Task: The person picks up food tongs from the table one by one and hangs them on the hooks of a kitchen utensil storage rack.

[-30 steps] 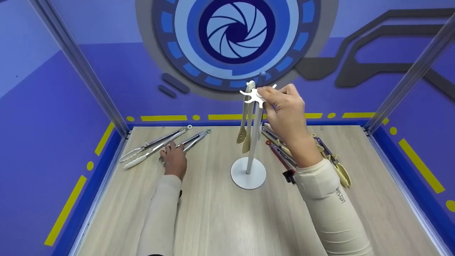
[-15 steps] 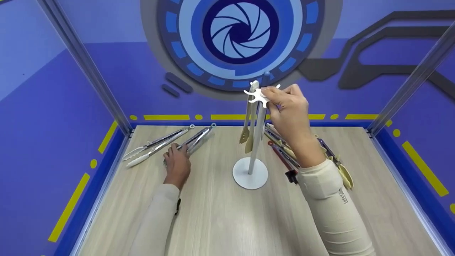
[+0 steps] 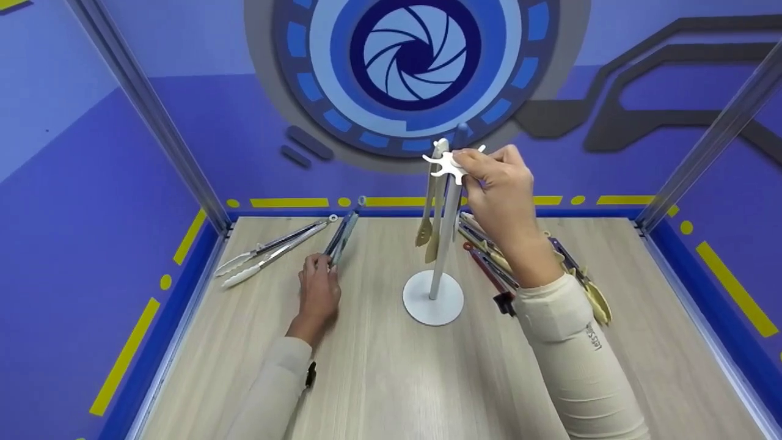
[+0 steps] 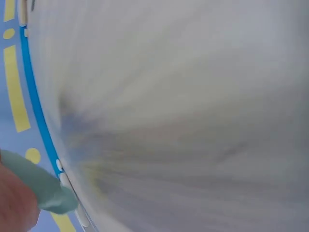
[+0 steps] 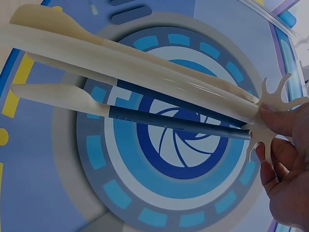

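Right hand (image 3: 498,189) pinches the rack (image 3: 433,313) at centre, left hand (image 3: 319,287) grips tongs (image 3: 344,233): one tilt might shed hanging utensils (image 3: 423,234)!

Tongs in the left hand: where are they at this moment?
In the head view, the tongs are left of the stand, their near end in the left hand, with white-tipped tongs lying further left.

Blue-purple walls (image 3: 208,140) with yellow dashes (image 3: 289,202) and metal corner posts (image 3: 156,122), pale wood-grain tabletop (image 3: 391,379).
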`<state>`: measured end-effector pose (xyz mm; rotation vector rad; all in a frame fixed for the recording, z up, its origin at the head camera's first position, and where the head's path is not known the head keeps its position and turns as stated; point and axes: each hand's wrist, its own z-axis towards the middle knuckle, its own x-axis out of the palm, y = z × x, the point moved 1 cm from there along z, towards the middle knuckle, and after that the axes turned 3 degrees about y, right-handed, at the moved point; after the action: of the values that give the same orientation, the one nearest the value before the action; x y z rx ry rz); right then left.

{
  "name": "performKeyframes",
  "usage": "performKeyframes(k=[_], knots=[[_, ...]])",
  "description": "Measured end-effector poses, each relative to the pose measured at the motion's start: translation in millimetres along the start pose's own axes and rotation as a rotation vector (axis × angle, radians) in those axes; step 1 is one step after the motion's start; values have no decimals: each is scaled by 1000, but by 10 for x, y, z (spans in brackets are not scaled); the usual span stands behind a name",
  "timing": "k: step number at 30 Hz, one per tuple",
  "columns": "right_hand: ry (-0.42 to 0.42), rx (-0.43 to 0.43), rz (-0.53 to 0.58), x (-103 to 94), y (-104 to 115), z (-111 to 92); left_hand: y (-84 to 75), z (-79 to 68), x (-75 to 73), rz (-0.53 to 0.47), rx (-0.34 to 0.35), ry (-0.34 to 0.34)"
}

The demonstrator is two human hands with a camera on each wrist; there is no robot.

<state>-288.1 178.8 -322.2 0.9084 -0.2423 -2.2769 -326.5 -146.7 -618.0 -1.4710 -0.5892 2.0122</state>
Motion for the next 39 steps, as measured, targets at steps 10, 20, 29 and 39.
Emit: performKeyframes(k=[10, 20, 29, 39], knots=[[-20, -28, -3, 13, -8, -3, -97, -137, -117, -207, 101, -44], [-26, -20, 3, 7, -5, 0, -287, -186, -172, -244, 144, -72], [-22, -19, 0, 24, -8, -14, -388, -200, -174, -202, 220, -84], [-20, -16, -2, 18, -10, -15, -637, -138, -277, -211, 292, -115]])
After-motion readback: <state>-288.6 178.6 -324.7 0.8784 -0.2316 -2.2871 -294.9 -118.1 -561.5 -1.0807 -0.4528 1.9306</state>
